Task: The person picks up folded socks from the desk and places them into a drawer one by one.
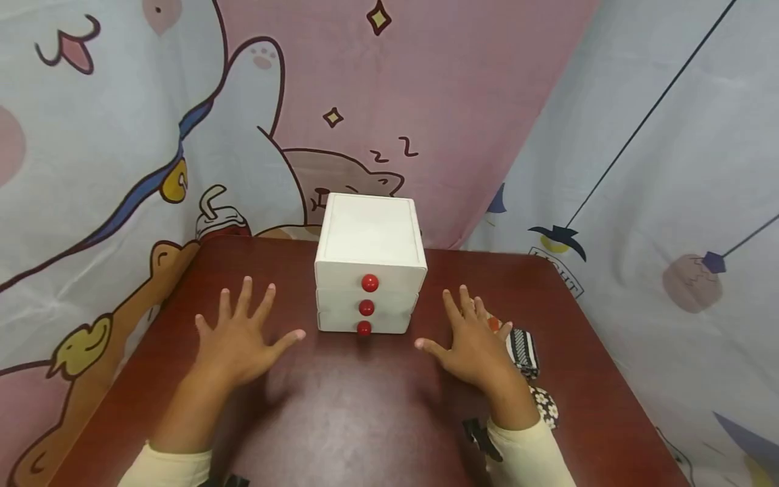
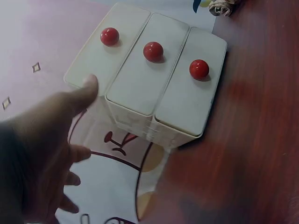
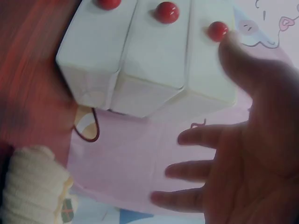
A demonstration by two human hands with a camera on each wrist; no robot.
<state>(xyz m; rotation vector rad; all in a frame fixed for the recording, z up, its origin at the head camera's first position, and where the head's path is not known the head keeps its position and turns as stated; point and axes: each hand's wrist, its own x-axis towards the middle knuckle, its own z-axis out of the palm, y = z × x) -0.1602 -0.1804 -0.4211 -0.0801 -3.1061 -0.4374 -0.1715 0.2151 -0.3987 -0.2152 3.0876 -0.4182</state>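
Observation:
A small white chest [image 1: 370, 260] with three drawers, each with a red knob [image 1: 366, 308], stands at the middle of a dark red table [image 1: 365, 412]; all three drawers look pushed in. My left hand [image 1: 255, 333] is spread palm down to the left of the chest and holds nothing. My right hand [image 1: 458, 336] is spread the same way to the right of it. In the left wrist view the thumb [image 2: 86, 91] points at the chest [image 2: 154, 79]. The blurred right wrist view shows straight fingers [image 3: 201, 137] beside the chest [image 3: 140, 60].
Small things lie by my right hand: a black-and-white striped piece [image 1: 523, 352], a flowered piece [image 1: 546, 407], something orange [image 1: 494, 323] and a black clip [image 1: 481, 436]. A white rolled cloth [image 3: 32, 186] shows in the right wrist view. Cartoon-printed curtains [image 1: 639, 169] close in the table.

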